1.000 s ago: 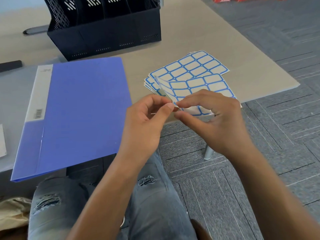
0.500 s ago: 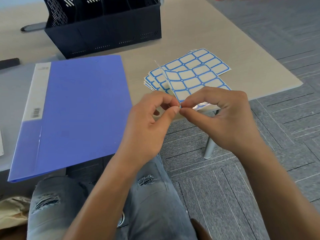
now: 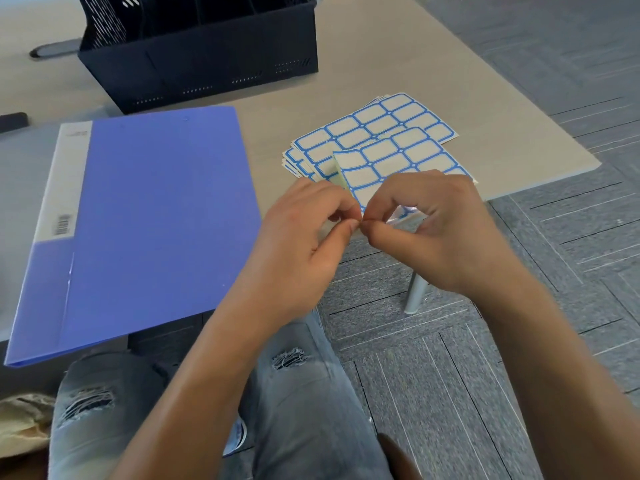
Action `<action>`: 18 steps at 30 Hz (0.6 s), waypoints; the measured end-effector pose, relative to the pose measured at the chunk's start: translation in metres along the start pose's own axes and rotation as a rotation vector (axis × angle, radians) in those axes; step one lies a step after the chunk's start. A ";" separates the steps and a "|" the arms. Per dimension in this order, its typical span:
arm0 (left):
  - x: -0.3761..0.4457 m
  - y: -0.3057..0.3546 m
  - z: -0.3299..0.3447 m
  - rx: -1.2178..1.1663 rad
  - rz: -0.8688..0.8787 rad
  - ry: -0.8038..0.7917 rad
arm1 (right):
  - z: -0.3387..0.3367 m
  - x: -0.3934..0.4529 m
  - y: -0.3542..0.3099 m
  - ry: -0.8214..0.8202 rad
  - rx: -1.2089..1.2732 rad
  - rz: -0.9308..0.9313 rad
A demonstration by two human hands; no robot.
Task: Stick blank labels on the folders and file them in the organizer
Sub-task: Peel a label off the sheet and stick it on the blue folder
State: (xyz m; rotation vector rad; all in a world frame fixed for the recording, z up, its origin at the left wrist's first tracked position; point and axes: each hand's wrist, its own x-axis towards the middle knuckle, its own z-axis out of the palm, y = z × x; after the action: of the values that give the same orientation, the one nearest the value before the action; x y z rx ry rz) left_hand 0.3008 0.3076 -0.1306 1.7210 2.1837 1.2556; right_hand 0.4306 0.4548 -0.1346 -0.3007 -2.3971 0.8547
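Both grips, left hand [image 3: 304,233] and right hand [image 3: 433,230], pinch the label sheet [image 3: 391,164] at its near edge.

Smooth, faintly glossy blue plastic folder [image 3: 152,216]; matt white paper label sheets [image 3: 377,133]; matt beige worktop [image 3: 381,57]; rough grey carpet floor [image 3: 519,306].

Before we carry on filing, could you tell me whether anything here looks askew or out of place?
Only small things: the blue folder lies skewed, its near corner overhanging the table edge, and the label sheets are fanned unevenly. Nothing looks spilled or damaged.
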 end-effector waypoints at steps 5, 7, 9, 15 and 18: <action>-0.002 -0.002 -0.001 -0.108 -0.059 -0.037 | -0.001 -0.003 0.003 -0.095 0.250 0.124; -0.002 -0.002 -0.001 -0.154 -0.079 -0.044 | -0.002 -0.003 0.004 -0.103 0.313 0.158; -0.003 -0.002 -0.002 -0.186 -0.104 -0.045 | -0.003 -0.003 0.003 -0.113 0.322 0.177; -0.006 0.001 0.000 -0.313 -0.213 0.013 | 0.000 -0.004 0.001 -0.058 0.251 0.221; -0.007 0.003 0.000 -0.485 -0.270 0.078 | -0.001 -0.007 0.000 0.060 0.247 0.196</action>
State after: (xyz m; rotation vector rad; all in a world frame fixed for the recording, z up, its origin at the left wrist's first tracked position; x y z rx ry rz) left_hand 0.3054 0.3017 -0.1311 1.1698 1.8541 1.6214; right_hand 0.4374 0.4526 -0.1368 -0.4605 -2.2025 1.2007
